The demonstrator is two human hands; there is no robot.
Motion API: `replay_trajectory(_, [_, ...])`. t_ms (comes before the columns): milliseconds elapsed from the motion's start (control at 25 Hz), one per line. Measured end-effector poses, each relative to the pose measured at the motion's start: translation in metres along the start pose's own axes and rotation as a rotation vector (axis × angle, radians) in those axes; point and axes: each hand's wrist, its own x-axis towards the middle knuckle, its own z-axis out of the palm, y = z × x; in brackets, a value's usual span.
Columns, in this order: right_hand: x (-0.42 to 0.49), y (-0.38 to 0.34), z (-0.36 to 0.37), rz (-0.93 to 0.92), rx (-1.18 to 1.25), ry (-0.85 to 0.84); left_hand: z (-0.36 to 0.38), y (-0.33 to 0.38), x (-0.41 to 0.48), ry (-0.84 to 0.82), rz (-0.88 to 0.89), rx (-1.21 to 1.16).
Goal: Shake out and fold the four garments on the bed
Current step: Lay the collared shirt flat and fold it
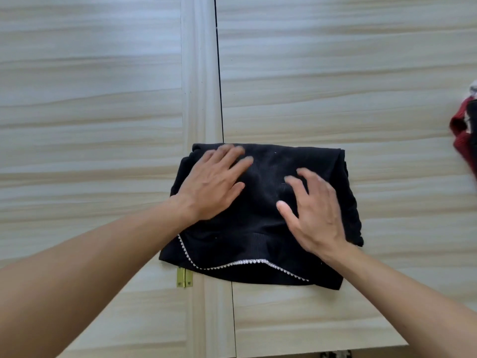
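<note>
Left hand (211,187), right hand (313,215) flat on folded black garment (260,241); red cloth (462,135), perhaps garment, at right edge.

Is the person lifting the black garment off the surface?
No, the folded black garment lies flat while the left hand and right hand rest open on it.

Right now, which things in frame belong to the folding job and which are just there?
Part of the job:
- black garment, folded, with a white beaded trim
- left hand and right hand, both flat on it
- red garment, at the right edge, mostly out of frame

Just there:
- wood-grain panel surface
- brass hinge
</note>
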Motion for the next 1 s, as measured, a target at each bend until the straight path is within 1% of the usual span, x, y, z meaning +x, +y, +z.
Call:
replay_trajectory(80, [0.016, 0.005, 0.020, 0.019, -0.049, -0.085, 0.026, -0.003, 0.005, -0.163, -0.116, 0.034])
replay_trajectory(160, [0.014, 0.031, 0.039, 0.060, -0.145, -0.146, 0.054, -0.012, -0.012, -0.276, -0.147, 0.112])
replay_trajectory(240, [0.009, 0.053, 0.044, 0.074, -0.184, -0.159, 0.063, -0.016, -0.020, -0.323, -0.185, 0.140])
replay_trajectory(320, [0.007, 0.052, 0.034, 0.106, -0.176, -0.094, 0.053, -0.003, -0.014, -0.321, -0.246, 0.115])
replay_trajectory(360, [0.004, 0.048, 0.027, 0.172, -0.162, -0.038, 0.045, 0.009, -0.010, -0.267, -0.257, 0.084])
replay_trajectory(400, [-0.002, 0.045, 0.022, 0.275, -0.112, 0.008, 0.042, 0.024, -0.009, -0.188, -0.231, 0.039])
replay_trajectory(440, [-0.008, 0.042, 0.017, 0.413, -0.027, 0.025, 0.041, 0.040, -0.011, -0.128, -0.180, -0.005])
replay_trajectory(480, [-0.013, 0.040, 0.015, 0.577, 0.084, 0.010, 0.045, 0.055, -0.017, -0.115, -0.134, -0.035])
replay_trajectory(520, [-0.017, 0.039, 0.014, 0.738, 0.195, -0.029, 0.051, 0.069, -0.027, -0.148, -0.118, -0.042])
replay_trajectory(560, [-0.020, 0.037, 0.013, 0.848, 0.269, -0.061, 0.059, 0.079, -0.037, -0.205, -0.139, -0.026])
replay_trajectory(600, [-0.021, 0.033, 0.013, 0.898, 0.291, -0.056, 0.068, 0.084, -0.045, -0.271, -0.186, 0.008])
replay_trajectory(680, [-0.015, 0.032, 0.012, 0.921, 0.278, -0.017, 0.079, 0.088, -0.047, -0.362, -0.257, 0.069])
replay_trajectory(720, [-0.010, 0.033, 0.009, 0.962, 0.326, -0.012, 0.077, 0.091, -0.043, -0.382, -0.262, 0.073])
replay_trajectory(760, [-0.004, 0.033, 0.003, 1.003, 0.403, -0.025, 0.071, 0.095, -0.040, -0.366, -0.255, 0.061])
replay_trajectory(840, [0.003, 0.028, -0.015, 1.036, 0.524, -0.037, 0.061, 0.104, -0.042, -0.273, -0.196, -0.029])
replay_trajectory(920, [0.010, 0.005, -0.048, 0.945, 0.540, -0.008, 0.053, 0.117, -0.057, -0.227, -0.119, -0.204])
replay_trajectory(1000, [0.016, -0.040, -0.081, 0.753, 0.501, 0.031, 0.048, 0.130, -0.082, -0.244, -0.089, -0.407])
